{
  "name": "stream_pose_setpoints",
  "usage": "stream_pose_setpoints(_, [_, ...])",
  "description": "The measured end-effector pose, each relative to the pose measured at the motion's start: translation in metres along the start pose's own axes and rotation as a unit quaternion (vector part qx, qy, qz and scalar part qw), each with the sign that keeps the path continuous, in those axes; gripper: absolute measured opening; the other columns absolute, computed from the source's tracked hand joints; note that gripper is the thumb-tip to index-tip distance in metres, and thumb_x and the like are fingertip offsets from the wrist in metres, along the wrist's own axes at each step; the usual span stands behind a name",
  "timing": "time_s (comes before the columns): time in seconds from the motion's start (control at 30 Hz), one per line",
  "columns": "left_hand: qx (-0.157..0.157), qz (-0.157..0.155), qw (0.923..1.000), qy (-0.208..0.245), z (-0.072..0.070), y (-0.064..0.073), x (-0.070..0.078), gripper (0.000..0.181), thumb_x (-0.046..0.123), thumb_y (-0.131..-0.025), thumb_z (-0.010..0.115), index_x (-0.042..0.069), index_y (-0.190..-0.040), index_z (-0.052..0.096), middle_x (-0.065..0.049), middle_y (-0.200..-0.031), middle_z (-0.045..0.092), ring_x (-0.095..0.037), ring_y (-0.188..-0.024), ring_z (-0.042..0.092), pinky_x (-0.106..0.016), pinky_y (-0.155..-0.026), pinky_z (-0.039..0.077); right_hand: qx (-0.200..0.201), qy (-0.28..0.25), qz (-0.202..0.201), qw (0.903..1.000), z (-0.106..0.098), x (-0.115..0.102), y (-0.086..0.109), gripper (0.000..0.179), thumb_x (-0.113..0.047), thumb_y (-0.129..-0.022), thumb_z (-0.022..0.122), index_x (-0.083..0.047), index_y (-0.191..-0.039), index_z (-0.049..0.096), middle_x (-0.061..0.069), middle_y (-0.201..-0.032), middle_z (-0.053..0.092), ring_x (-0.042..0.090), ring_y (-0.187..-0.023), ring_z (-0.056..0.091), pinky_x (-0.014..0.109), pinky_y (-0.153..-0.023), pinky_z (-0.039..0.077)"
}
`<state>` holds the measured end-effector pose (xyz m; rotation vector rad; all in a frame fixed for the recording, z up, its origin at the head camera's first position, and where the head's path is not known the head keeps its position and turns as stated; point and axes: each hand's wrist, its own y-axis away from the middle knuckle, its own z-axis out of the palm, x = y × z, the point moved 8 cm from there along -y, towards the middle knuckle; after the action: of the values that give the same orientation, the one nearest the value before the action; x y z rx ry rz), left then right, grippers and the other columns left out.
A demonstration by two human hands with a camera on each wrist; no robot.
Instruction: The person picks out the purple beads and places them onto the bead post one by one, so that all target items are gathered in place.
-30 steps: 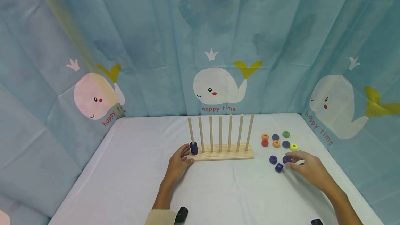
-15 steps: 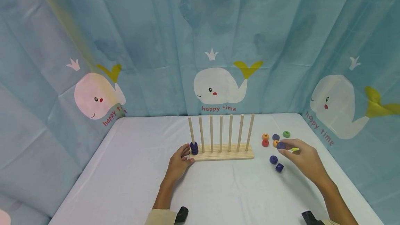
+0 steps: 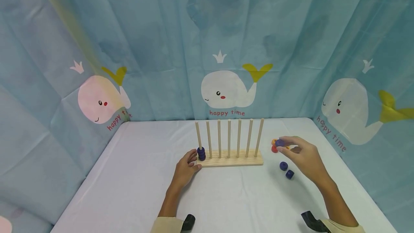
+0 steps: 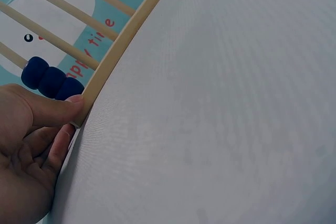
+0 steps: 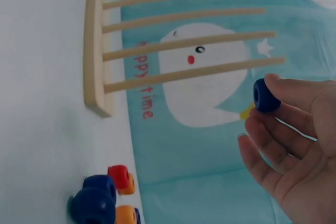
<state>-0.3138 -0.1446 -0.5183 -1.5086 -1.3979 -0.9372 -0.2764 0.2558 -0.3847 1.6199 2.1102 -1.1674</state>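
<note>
Observed, compared with one second ago: a blue bead (image 3: 279, 143) moved up and leftward, away from two loose blue beads (image 3: 283, 166) and toward the wooden peg rack (image 3: 229, 161). Now held in the air, to the right of the rack and apart from the visible pegs. Assessed as a transfer under way, not completed; to be counted as unthreaded. Seen on the leftmost peg (image 3: 198, 135): a stack of three blue beads (image 4: 51, 81), without apparent change. Seen just beside the held piece in the head view: a red bead (image 3: 274, 149) and an orange bead (image 3: 273, 141), partly hidden. Regarding grip: pinched between thumb and finger of the right hand (image 3: 303, 157), with the remaining fingers loosely bent and the forearm reaching in over the table (image 3: 245, 197). Found at the left end of the rack: the left hand (image 3: 184, 171), thumb and fingers gripping the base corner, judged to be steadying it; no shift noted.
</note>
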Motion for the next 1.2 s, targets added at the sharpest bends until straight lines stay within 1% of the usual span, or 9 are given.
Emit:
stream_pose_setpoints(0.13, [0.001, -0.003, 1.0000, -0.002, 0.000, 0.000, 0.000, 0.065, 0.004, -0.086, 0.072, 0.010, -0.145, 0.045, -0.007, -0.140, 0.053, -0.023, -0.124, 0.054, -0.038, -0.102, 0.046, 0.010, -0.002, -0.027, 0.9996, 0.002, -0.013, -0.006, 0.034, -0.032, -0.091, 0.069, -0.019, -0.122, 0.066, -0.007, -0.102, 0.068, 0.012, -0.086, 0.065, 0.014, -0.074, 0.052])
stream_pose_setpoints(0.23, [0.001, -0.003, 1.0000, -0.003, 0.000, 0.000, 0.001, 0.065, 0.004, -0.086, 0.072, 0.010, -0.145, 0.045, -0.008, -0.140, 0.053, -0.024, -0.124, 0.054, -0.038, -0.102, 0.046, 0.019, 0.000, -0.037, 0.9991, 0.004, -0.022, -0.009, 0.033, -0.032, -0.091, 0.069, -0.018, -0.121, 0.067, -0.008, -0.103, 0.068, 0.010, -0.088, 0.063, 0.012, -0.075, 0.051])
stream_pose_setpoints(0.33, [0.002, -0.005, 1.0000, -0.003, 0.000, 0.000, 0.000, 0.065, 0.004, -0.086, 0.072, 0.011, -0.144, 0.045, -0.007, -0.140, 0.053, -0.023, -0.124, 0.054, -0.038, -0.102, 0.046, 0.023, -0.014, -0.041, 0.9988, 0.006, -0.032, -0.013, 0.032, -0.033, -0.091, 0.069, -0.019, -0.120, 0.067, -0.010, -0.102, 0.067, 0.007, -0.086, 0.063, 0.013, -0.074, 0.052])
stream_pose_setpoints(0.43, [0.002, -0.005, 1.0000, -0.004, 0.000, 0.000, -0.001, 0.064, 0.004, -0.086, 0.072, 0.011, -0.144, 0.045, -0.007, -0.140, 0.053, -0.023, -0.124, 0.054, -0.038, -0.102, 0.046, 0.029, -0.028, -0.053, 0.9978, 0.007, -0.044, -0.017, 0.033, -0.033, -0.090, 0.071, -0.019, -0.119, 0.067, -0.011, -0.101, 0.066, 0.007, -0.090, 0.063, 0.015, -0.075, 0.054])
stream_pose_setpoints(0.6, [0.002, -0.004, 1.0000, 0.001, 0.000, 0.000, 0.001, 0.064, 0.003, -0.086, 0.071, 0.010, -0.144, 0.045, -0.008, -0.140, 0.053, -0.024, -0.124, 0.053, -0.038, -0.103, 0.046, 0.035, -0.034, -0.074, 0.9960, 0.009, -0.061, -0.023, 0.034, -0.030, -0.089, 0.072, -0.017, -0.120, 0.068, -0.010, -0.103, 0.067, 0.009, -0.094, 0.064, 0.017, -0.078, 0.054])
stream_pose_setpoints(0.67, [0.002, -0.004, 1.0000, 0.001, 0.000, 0.000, 0.001, 0.064, 0.003, -0.086, 0.071, 0.010, -0.144, 0.045, -0.008, -0.140, 0.053, -0.024, -0.124, 0.053, -0.038, -0.103, 0.046, 0.035, -0.039, -0.081, 0.9953, 0.009, -0.067, -0.025, 0.034, -0.030, -0.088, 0.073, -0.018, -0.120, 0.067, -0.010, -0.103, 0.067, 0.009, -0.093, 0.065, 0.017, -0.077, 0.054])
stream_pose_setpoints(0.87, [0.003, -0.009, 1.0000, -0.002, 0.001, -0.001, -0.001, 0.065, 0.004, -0.086, 0.072, 0.010, -0.144, 0.045, -0.007, -0.140, 0.053, -0.023, -0.124, 0.053, -0.037, -0.103, 0.046, 0.037, -0.070, -0.116, 0.9900, 0.009, -0.085, -0.033, 0.035, -0.024, -0.088, 0.074, -0.016, -0.121, 0.067, -0.009, -0.107, 0.067, 0.006, -0.096, 0.062, 0.016, -0.079, 0.054])
stream_pose_setpoints(0.97, [0.003, -0.004, 1.0000, -0.004, 0.001, -0.001, 0.000, 0.065, 0.004, -0.086, 0.072, 0.010, -0.144, 0.045, -0.008, -0.140, 0.053, -0.023, -0.124, 0.054, -0.037, -0.102, 0.047, 0.038, -0.081, -0.132, 0.9873, 0.010, -0.095, -0.036, 0.036, -0.021, -0.087, 0.075, -0.013, -0.121, 0.067, -0.008, -0.109, 0.067, 0.005, -0.099, 0.061, 0.018, -0.080, 0.054])
stream_pose_setpoints(1.2, [0.006, 0.002, 1.0000, -0.007, 0.000, -0.001, 0.001, 0.066, 0.003, -0.085, 0.073, 0.008, -0.144, 0.045, -0.009, -0.139, 0.054, -0.025, -0.122, 0.055, -0.037, -0.101, 0.048, 0.026, -0.107, -0.159, 0.9811, 0.019, -0.118, -0.044, 0.037, -0.018, -0.087, 0.075, -0.012, -0.122, 0.067, -0.006, -0.107, 0.066, 0.009, -0.099, 0.061, 0.019, -0.080, 0.055])
